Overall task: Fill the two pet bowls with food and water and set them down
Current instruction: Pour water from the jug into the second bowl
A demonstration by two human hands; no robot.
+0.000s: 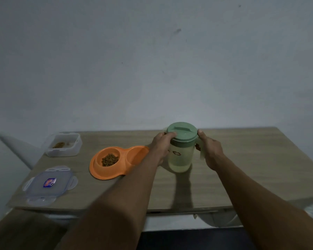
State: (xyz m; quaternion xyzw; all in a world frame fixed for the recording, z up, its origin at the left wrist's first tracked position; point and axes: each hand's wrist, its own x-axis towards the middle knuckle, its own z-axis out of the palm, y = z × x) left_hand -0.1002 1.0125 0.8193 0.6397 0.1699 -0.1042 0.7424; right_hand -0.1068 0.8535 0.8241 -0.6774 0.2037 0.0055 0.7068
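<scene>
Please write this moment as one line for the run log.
pitcher: upright on table | left hand: grips lid | right hand: holds handle | double bowl: kibble in left well, right well looks empty

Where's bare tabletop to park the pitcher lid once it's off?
Widest free patch: table right of the pitcher, out to the right edge. Also bare in front of the pitcher, toward the near edge. Crowded left: orange bowl, food container, container lid.
</scene>
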